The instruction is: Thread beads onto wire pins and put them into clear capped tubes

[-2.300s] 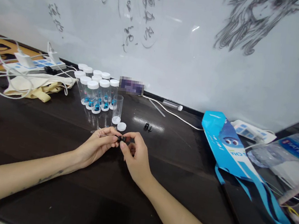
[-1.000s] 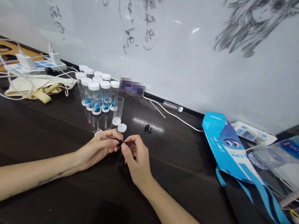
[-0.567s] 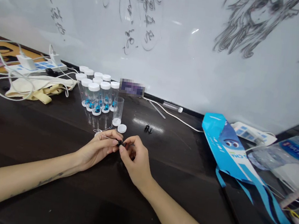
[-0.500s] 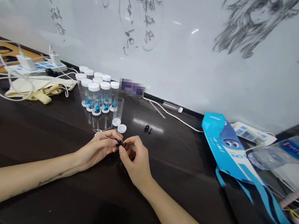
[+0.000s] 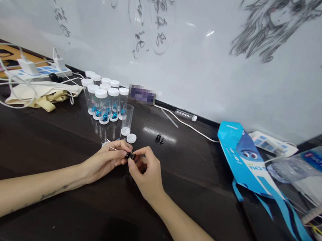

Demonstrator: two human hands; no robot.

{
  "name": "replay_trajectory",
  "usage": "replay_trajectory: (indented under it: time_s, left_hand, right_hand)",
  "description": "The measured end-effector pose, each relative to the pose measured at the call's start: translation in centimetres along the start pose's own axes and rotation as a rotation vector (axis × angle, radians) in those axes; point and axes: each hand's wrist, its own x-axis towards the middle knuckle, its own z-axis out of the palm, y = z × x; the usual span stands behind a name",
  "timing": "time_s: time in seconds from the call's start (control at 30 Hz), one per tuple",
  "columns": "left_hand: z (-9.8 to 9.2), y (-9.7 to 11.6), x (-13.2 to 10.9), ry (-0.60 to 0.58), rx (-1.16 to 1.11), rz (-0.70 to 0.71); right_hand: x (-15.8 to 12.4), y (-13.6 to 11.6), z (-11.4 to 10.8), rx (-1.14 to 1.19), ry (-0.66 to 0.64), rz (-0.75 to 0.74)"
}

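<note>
My left hand (image 5: 112, 156) and my right hand (image 5: 146, 170) meet over the dark table, both pinching one small black piece (image 5: 130, 156). Fingers cover much of it, so its kind cannot be made out. A thin pale wire or thread (image 5: 112, 147) runs out from the left fingertips to the upper left. Just beyond my hands a clear tube (image 5: 126, 119) stands uncapped, with a white cap (image 5: 131, 138) lying at its foot. Another white round thing is mostly hidden behind my left hand. Farther right lie small black pieces (image 5: 159, 138).
Several capped clear tubes (image 5: 100, 103) with blue bits inside stand at the back left. Left of them are a cream cloth bag (image 5: 32, 91) and a power strip (image 5: 42, 72) with cables. A blue bag (image 5: 241, 154) and a water bottle (image 5: 317, 163) lie right, before the whiteboard (image 5: 188, 41).
Both hands stay almost in place. The black piece shows slightly more between the fingertips, and the thin wire or thread has shifted a little.
</note>
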Motion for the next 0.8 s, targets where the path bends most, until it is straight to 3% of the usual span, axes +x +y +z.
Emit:
replay_trajectory:
  time_s: [0.8]
  left_hand:
    - [0.46, 0.32, -0.27, -0.027, 0.0, 0.033]
  right_hand:
    - [-0.1, -0.1, -0.04, 0.016, -0.014, -0.018]
